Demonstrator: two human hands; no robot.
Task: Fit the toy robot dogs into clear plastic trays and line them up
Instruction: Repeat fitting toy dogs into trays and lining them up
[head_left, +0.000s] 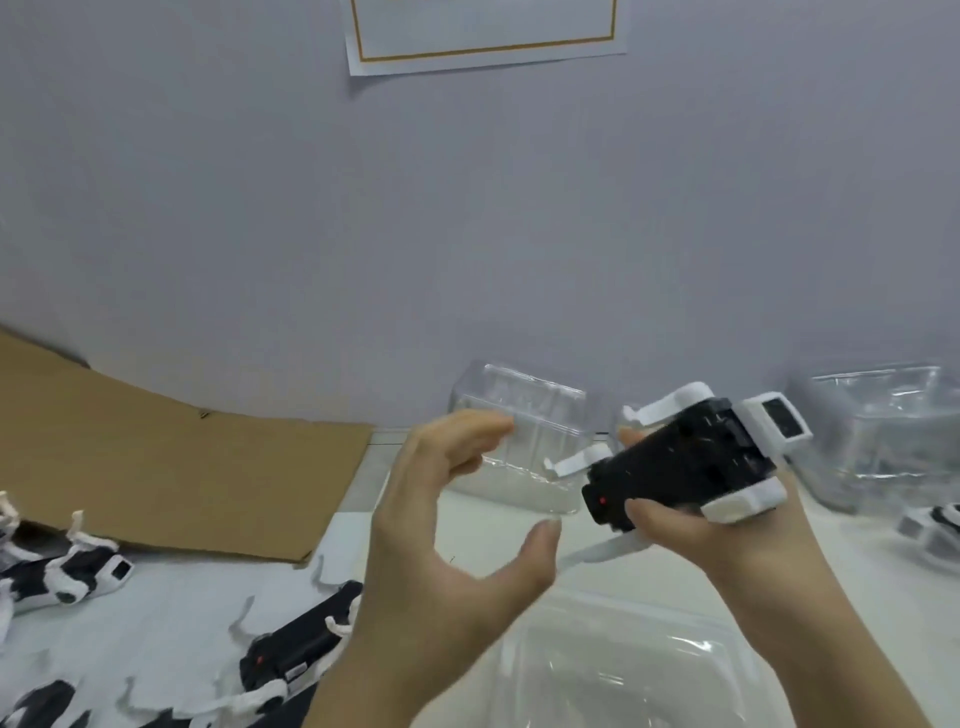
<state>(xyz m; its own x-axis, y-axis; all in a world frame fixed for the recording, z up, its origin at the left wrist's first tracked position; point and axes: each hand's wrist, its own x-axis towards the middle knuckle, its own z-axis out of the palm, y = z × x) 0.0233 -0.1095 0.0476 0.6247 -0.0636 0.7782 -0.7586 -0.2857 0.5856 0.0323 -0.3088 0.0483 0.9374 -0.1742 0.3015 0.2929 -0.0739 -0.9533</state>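
Your right hand (743, 551) grips the dog (680, 462) from below. The thumb lies on the near edge of the black body and the fingers are curled under it. The dog is in the air above the table (852, 540), belly up and head to the right, with the white legs sticking out to the sides. I think you hold it so because you can then see how the legs stand before it goes into a moulded shape.

Your left hand (441, 545) is spread and holds nothing. The thumb is far from the fingers, as if ready to take something wide. The fingertips are at the tray (524, 415), which stands on its side near the wall just behind the dog. I cannot tell if they touch it.

The front tray (649, 670) lies flat just before you, under both wrists, probably ready to receive this dog. A stack (883, 431) of clear trays stands at the right, near the hand that loads. Loose dogs (296, 649) wait at the left on the table, beside the cardboard (156, 457), probably as the supply side.
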